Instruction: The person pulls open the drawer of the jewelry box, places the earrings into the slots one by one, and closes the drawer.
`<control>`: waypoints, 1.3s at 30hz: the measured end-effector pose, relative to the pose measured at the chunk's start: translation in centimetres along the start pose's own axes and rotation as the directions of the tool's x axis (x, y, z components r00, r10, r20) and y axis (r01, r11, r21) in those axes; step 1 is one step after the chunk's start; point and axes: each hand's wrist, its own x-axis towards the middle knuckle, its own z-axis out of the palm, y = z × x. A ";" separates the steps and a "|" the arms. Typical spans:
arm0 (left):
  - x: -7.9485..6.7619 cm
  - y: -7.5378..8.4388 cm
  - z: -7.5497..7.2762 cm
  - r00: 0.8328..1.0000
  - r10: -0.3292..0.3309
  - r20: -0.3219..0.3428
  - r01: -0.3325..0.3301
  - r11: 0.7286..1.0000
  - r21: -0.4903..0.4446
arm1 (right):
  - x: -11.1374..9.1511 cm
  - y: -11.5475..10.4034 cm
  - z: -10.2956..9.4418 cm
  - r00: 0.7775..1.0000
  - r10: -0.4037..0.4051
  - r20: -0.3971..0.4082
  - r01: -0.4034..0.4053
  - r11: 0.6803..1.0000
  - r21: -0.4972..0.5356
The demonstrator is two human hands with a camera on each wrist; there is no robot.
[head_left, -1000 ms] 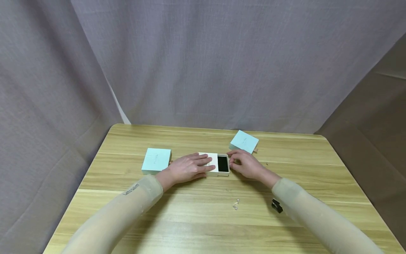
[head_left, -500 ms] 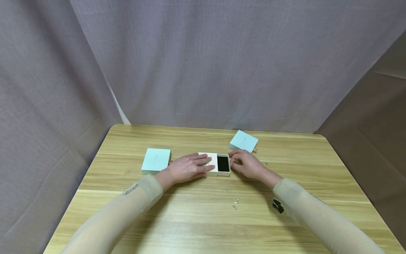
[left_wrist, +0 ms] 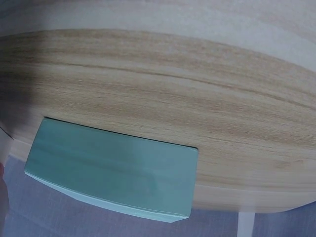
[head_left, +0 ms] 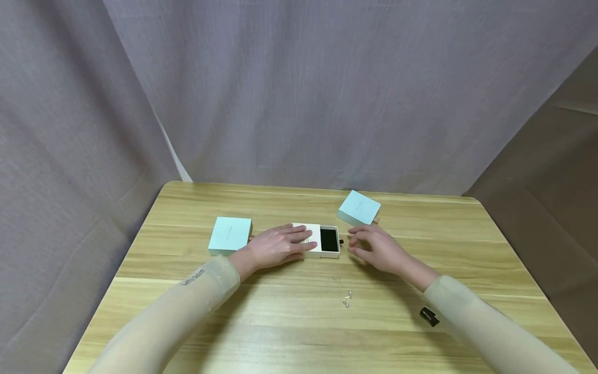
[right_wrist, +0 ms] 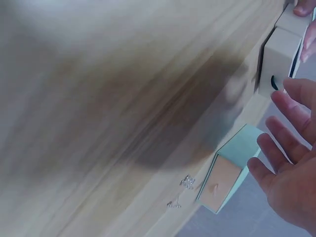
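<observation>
Right wrist, unlike left, shows the white drawer (right_wrist: pixel 279 55).

At right, the right hand (right_wrist: pixel 291 160) has its fingers apart near the dark tab (right_wrist: pixel 273 83) of a white box (right_wrist: pixel 279 54), which the left hand (right_wrist: pixel 303 9) touches. Lower, a mint box (right_wrist: pixel 242 144) shows its peach front (right_wrist: pixel 222 180), beside small shiny pieces (right_wrist: pixel 187 182) on the wooden table (right_wrist: pixel 98 123)

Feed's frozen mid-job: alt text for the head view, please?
A person's left grip rests on a white box, its black-lined drawer partly out; the right grip, holding nothing, is beside the drawer's tab. One pale blue box sits left, a second box back right; small shiny pieces and a dark object lie nearer the viewer on the table.
</observation>
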 end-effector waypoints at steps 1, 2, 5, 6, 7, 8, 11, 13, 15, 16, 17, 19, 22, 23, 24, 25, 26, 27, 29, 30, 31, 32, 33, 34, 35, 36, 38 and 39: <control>0.0 0.0 0.0 1.000 0.000 0.000 0.000 1.000 0.001 | -0.4 -0.1 -0.1 1.000 -0.002 0.004 0.002 1.000 -0.001; 0.0 0.0 0.0 1.000 0.000 0.000 0.000 1.000 0.000 | -0.8 -0.3 -0.2 1.000 -0.005 0.009 0.005 1.000 -0.003; 0.0 0.0 -0.1 1.000 0.000 -0.001 0.000 1.000 0.001 | -1.9 -0.6 -0.3 1.000 -0.026 0.017 0.027 1.000 -0.010; 0.0 0.1 -0.1 1.000 0.001 -0.001 -0.001 1.000 0.002 | -2.3 -0.8 -0.3 0.999 -0.038 0.017 0.038 0.999 -0.008; 0.0 0.1 -0.2 1.000 0.001 -0.002 -0.001 1.000 0.002 | -2.7 -1.0 -0.3 0.999 -0.050 0.017 0.050 0.999 -0.006; 0.0 0.1 -0.2 1.000 0.001 -0.002 -0.001 1.000 0.003 | -3.0 -1.1 -0.2 0.998 -0.063 0.017 0.063 0.998 -0.005; 0.0 0.1 -0.3 1.000 0.001 0.000 -0.001 1.000 0.001 | -4.0 -1.6 0.1 0.995 -0.093 0.020 0.093 0.996 -0.001; 0.0 0.0 -0.3 1.000 0.000 0.002 0.000 1.000 -0.004 | -4.5 -2.1 0.3 0.995 -0.100 0.026 0.100 0.995 0.001; 0.1 0.0 -0.3 1.000 -0.002 0.006 0.002 1.000 -0.006 | -5.0 -2.6 0.5 0.995 -0.097 0.036 0.097 0.995 -0.001; 0.1 0.0 -0.3 1.000 -0.004 0.007 0.004 1.000 -0.006 | -5.2 -2.8 0.6 0.994 -0.100 0.040 0.100 0.995 0.000; 0.1 0.0 -0.3 1.000 -0.006 0.010 0.006 1.000 -0.007 | -5.3 -2.9 0.7 0.993 -0.106 0.041 0.106 0.994 -0.001; 0.0 0.0 -0.2 1.000 -0.011 0.015 0.011 1.000 -0.009 | -5.6 -3.1 1.0 0.991 -0.128 0.043 0.128 0.992 -0.002; 0.0 0.0 -0.2 1.000 -0.017 0.021 0.017 1.000 -0.012 | -5.9 -3.1 1.5 0.981 -0.192 0.034 0.193 0.981 -0.018; 0.0 0.1 -0.2 1.000 -0.018 0.022 0.018 1.000 -0.013 | -6.0 -3.1 1.6 0.977 -0.212 0.030 0.213 0.977 -0.021; 0.0 0.1 -0.2 1.000 -0.019 0.023 0.019 1.000 -0.013 | -6.0 -3.1 1.8 0.973 -0.230 0.028 0.230 0.973 -0.026; 0.1 0.1 -0.3 1.000 -0.019 0.023 0.019 1.000 -0.013 | -6.0 -3.1 1.9 0.970 -0.243 0.027 0.244 0.969 -0.028; 0.1 0.1 -0.3 1.000 -0.020 0.023 0.020 1.000 -0.014 | -6.1 -3.1 2.0 0.967 -0.253 0.027 0.254 0.967 -0.027; 0.1 0.1 -0.3 1.000 -0.020 0.024 0.020 1.000 -0.014 | -6.1 -3.0 2.2 0.965 -0.260 0.028 0.261 0.965 -0.026; 0.1 0.1 -0.3 0.999 -0.020 0.025 0.020 1.000 -0.014 | -6.1 -3.0 2.4 0.963 -0.270 0.027 0.270 0.963 -0.020; 0.1 0.1 -0.3 0.999 -0.019 0.026 0.019 1.000 -0.014 | -6.1 -3.0 2.5 0.962 -0.272 0.027 0.273 0.962 -0.018; 0.1 0.1 -0.3 0.999 -0.018 0.027 0.019 1.000 -0.013 | -6.1 -3.0 2.5 0.961 -0.275 0.026 0.275 0.961 -0.015; 0.1 0.1 -0.4 0.999 -0.018 0.028 0.018 1.000 -0.011 | -6.1 -2.9 2.6 0.961 -0.277 0.024 0.278 0.961 -0.014; 0.1 0.1 -0.4 0.999 -0.018 0.030 0.018 1.000 -0.009 | -6.1 -2.9 2.7 0.960 -0.280 0.021 0.280 0.960 -0.013; 0.1 0.1 -0.4 0.999 -0.018 0.031 0.019 1.000 -0.007 | -6.1 -2.9 2.8 0.959 -0.284 0.018 0.284 0.959 -0.012; 0.1 0.1 -0.4 0.999 -0.019 0.032 0.019 1.000 -0.006 | -6.1 -3.0 2.9 0.958 -0.286 0.017 0.286 0.958 -0.011; 0.1 0.1 -0.4 0.999 -0.020 0.034 0.020 1.000 -0.004 | -6.1 -2.9 2.9 0.957 -0.291 0.011 0.291 0.956 -0.014; 0.0 0.1 -0.3 0.999 -0.022 0.037 0.022 1.000 -0.004 | -6.1 -3.0 3.1 0.954 -0.300 0.002 0.300 0.954 -0.017; 0.0 0.1 -0.3 0.999 -0.023 0.038 0.023 1.000 -0.005 | -6.1 -3.0 3.2 0.953 -0.304 -0.003 0.304 0.953 -0.017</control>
